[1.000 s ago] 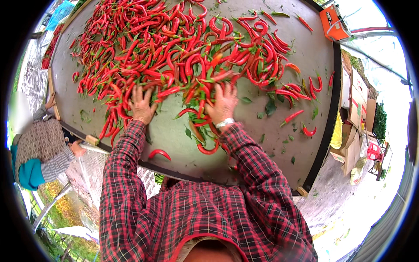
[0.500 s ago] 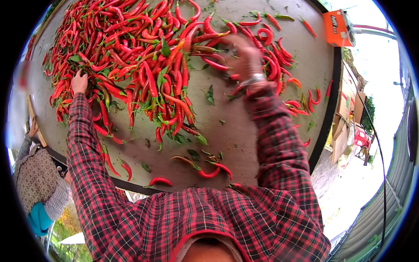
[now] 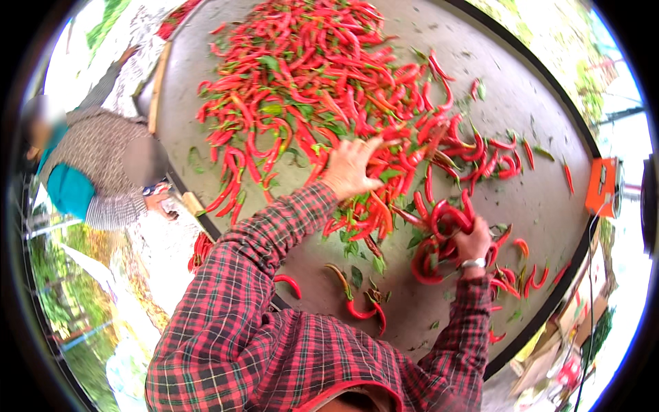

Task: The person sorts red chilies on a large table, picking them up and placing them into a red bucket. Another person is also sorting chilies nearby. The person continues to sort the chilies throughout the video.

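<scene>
A large heap of red chili peppers [image 3: 302, 75], mixed with green leaves, spreads over a grey tabletop [image 3: 316, 275]. Over the near side of the heap lies my left hand [image 3: 351, 167], its fingers and thumb spread, touching peppers. My right hand [image 3: 472, 240], with a metal watch band at the wrist, is closed around a bunch of curled red chili peppers [image 3: 439, 237]; some of its fingers are hidden by them. Beneath and beside that hand are more loose peppers. Closer to my body, a few peppers with browned, bent ends [image 3: 360, 309] lie apart.
A dark rim [image 3: 525, 333] edges the table. At its right corner is an orange box [image 3: 603, 187] with a cable. Another person [image 3: 103, 158] in a patterned vest stands beyond the left edge. Cardboard [image 3: 542, 357] lies outside at lower right.
The view has swung, so the table appears turned. My left hand has moved from the heap's left edge to its near side, now spread. My right hand, blurred before, now holds a pepper bunch nearer me.
</scene>
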Tool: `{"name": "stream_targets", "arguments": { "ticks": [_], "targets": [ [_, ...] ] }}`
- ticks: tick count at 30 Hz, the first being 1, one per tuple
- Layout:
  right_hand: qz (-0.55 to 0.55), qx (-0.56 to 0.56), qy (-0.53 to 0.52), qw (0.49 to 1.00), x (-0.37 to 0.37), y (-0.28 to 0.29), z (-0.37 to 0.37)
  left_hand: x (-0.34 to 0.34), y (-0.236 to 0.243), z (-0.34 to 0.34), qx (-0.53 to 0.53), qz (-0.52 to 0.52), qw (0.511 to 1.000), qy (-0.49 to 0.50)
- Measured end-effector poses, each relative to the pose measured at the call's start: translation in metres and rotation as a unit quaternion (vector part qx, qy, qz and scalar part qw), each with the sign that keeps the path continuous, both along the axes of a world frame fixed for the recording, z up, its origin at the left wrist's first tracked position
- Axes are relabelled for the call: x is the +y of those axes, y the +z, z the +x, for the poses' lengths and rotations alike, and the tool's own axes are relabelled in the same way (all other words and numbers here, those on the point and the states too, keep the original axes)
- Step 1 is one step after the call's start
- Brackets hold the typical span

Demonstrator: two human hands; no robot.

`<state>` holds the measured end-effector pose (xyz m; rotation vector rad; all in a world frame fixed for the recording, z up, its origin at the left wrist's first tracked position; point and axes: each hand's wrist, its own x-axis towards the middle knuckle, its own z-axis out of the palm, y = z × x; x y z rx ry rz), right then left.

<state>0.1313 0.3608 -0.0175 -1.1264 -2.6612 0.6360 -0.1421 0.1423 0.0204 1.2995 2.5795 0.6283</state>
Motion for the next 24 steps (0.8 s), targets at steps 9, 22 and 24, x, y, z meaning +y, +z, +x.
{"name": "stream_targets", "arguments": {
  "ticks": [9, 22, 24],
  "targets": [
    [-0.569, 0.325, -0.174, 0.735, -0.020, 0.028, 0.047, -0.060, -0.008, -0.024, -0.374, 0.186, 0.874, 0.250],
    [-0.526, 0.467, -0.204, 0.681, -0.032, 0.047, 0.083, 0.108, 0.010, -0.047, 0.009, 0.116, 0.993, 0.015],
    [-0.483, 0.470, -0.222, 0.704, -0.027, 0.045, 0.103, 0.144, -0.019, -0.051, -0.048, 0.015, 0.998, 0.024]
  ]
}}
